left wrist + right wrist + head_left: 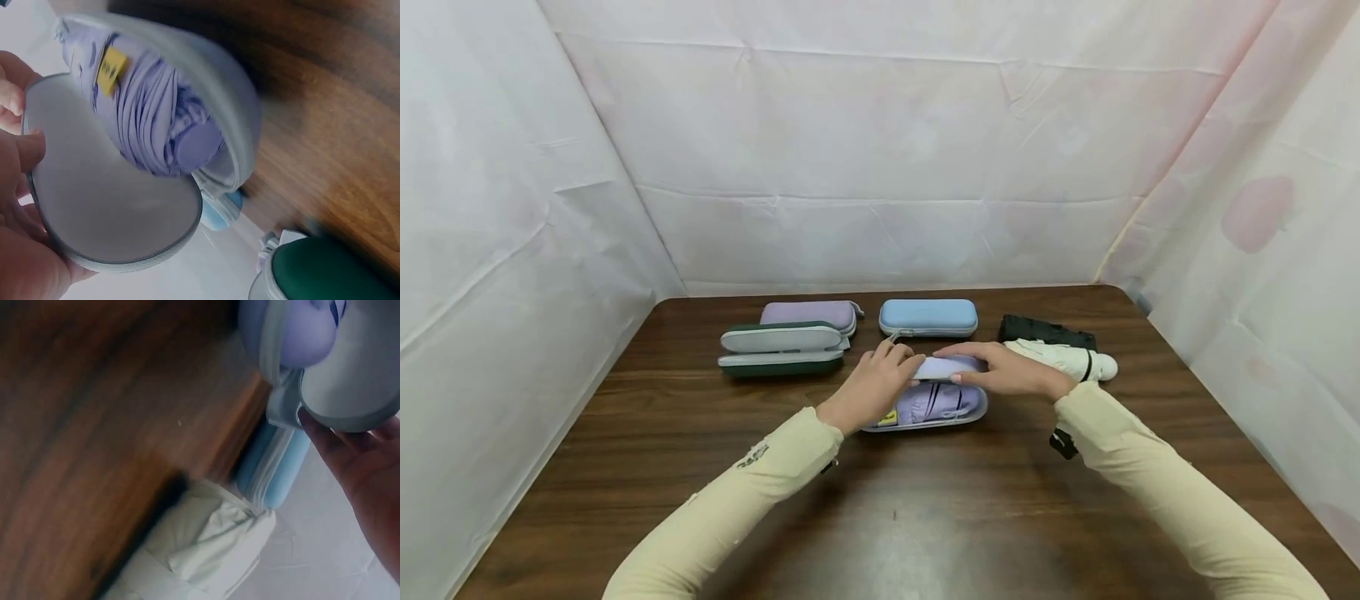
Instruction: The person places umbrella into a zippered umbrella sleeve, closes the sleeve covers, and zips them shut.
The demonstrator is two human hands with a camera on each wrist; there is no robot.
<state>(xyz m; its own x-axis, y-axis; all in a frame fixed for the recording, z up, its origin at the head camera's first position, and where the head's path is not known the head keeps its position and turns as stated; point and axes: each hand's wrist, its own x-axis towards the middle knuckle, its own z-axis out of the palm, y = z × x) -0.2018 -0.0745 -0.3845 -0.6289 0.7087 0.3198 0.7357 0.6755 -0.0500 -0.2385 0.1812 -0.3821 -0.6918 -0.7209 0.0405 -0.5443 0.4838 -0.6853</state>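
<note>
A lavender folded umbrella (934, 403) lies in the lower half of an open hard case (928, 427) at the table's middle. Its raised lid (938, 367) has a pale inner face, plain in the left wrist view. A yellow tag (112, 69) sits on the umbrella. My left hand (871, 390) grips the lid at its left part, thumb over the rim on the inner side. From the right, my right hand (1011, 369) holds the lid's other end, with fingers behind it and thumb at the front edge.
Behind are a closed blue case (928, 315) and a purple case (807, 313). A dark green case (782, 367) stands partly open at the left. To the right lie a white folded umbrella (1063, 358) and a black one (1047, 330). Pale sheets hang around the wooden table (895, 517).
</note>
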